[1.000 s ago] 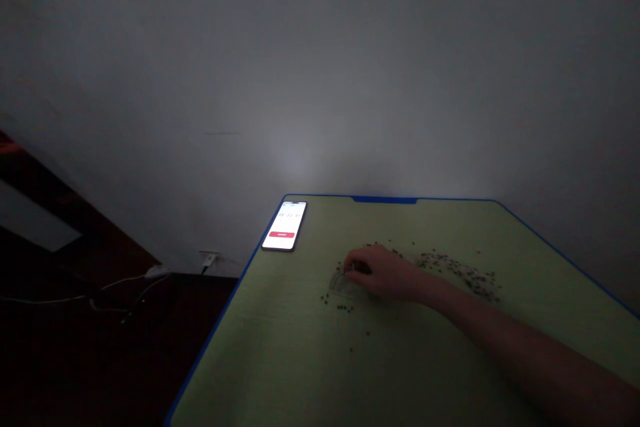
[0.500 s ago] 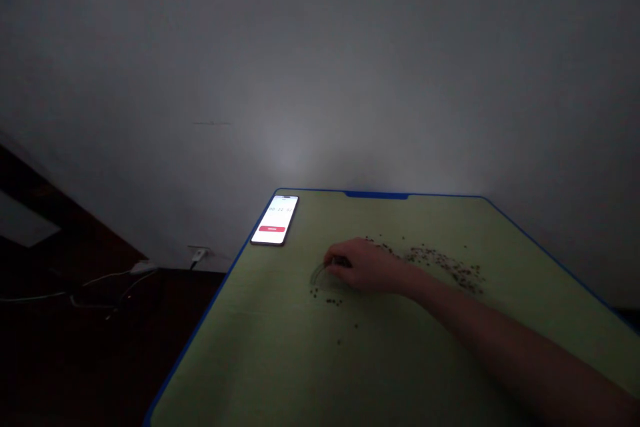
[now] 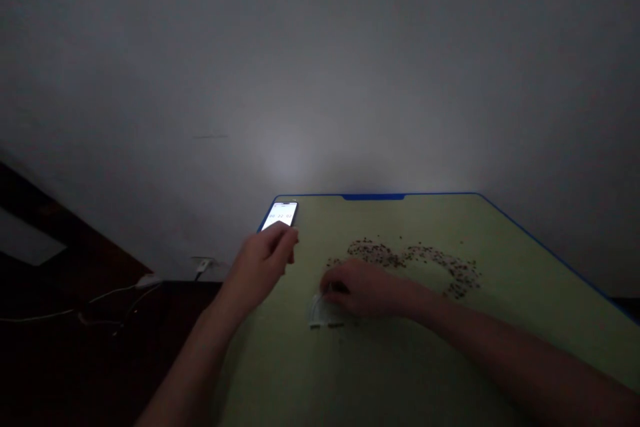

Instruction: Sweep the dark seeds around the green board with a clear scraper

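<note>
My right hand (image 3: 363, 287) is low over the table, its fingers closed on a clear, curved-edged plastic piece (image 3: 320, 310) that looks like a protractor. Small dark grains (image 3: 375, 252) lie scattered just beyond this hand, and a second band of grains (image 3: 460, 277) curves off to the right. My left hand (image 3: 263, 263) is in front of a lit phone (image 3: 280, 212) and covers the lower part of its screen. The left fingers are curled, with nothing visible in them; whether they touch the phone, I cannot tell.
The pale green table (image 3: 425, 217) has a blue rim and stands against a grey wall (image 3: 320, 80). Left of it, a wall socket (image 3: 201, 265) with a plug and white cables (image 3: 105, 297) are over the dark floor. The room is dim.
My left hand has come in from the lower left and now covers part of the phone. My right hand, still on the clear piece, has moved slightly toward me, showing more grains beyond it.
</note>
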`<action>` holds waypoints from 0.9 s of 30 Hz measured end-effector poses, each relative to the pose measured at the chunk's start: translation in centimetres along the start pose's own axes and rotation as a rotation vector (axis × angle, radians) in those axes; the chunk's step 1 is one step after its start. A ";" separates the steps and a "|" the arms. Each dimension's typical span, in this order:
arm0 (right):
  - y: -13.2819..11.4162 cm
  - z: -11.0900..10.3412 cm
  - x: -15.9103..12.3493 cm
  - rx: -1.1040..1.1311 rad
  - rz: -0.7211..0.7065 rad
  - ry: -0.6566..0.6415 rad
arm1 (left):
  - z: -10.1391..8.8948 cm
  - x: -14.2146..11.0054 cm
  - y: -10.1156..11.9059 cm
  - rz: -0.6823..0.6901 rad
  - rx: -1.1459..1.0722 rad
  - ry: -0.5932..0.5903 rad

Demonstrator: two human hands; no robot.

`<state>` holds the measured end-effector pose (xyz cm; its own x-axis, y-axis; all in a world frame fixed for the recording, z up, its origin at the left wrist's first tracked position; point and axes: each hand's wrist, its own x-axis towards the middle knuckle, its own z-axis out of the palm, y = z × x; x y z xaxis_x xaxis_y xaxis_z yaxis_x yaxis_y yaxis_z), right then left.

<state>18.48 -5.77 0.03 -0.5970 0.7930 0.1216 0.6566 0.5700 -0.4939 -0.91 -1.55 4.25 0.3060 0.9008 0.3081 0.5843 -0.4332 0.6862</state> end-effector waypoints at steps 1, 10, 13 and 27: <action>-0.2 0.1 -0.3 0.007 0.009 0.009 | 0.4 0.4 -0.1 -0.011 0.050 -0.067; 0.8 -0.5 -2.6 0.073 0.237 0.095 | 4.0 2.0 -3.5 -0.056 0.147 -0.179; 0.6 0.0 -2.6 0.079 0.268 0.082 | 4.1 1.6 -4.4 -0.063 0.129 -0.149; -2.4 1.2 -2.4 0.035 0.167 -0.055 | 4.7 1.1 -5.1 -0.047 0.106 -0.089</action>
<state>17.74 -9.31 -0.12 -0.5055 0.8627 -0.0114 0.7332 0.4226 -0.5327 -0.05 1.52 -1.97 0.3390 0.9161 0.2142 0.6744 -0.3954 0.6236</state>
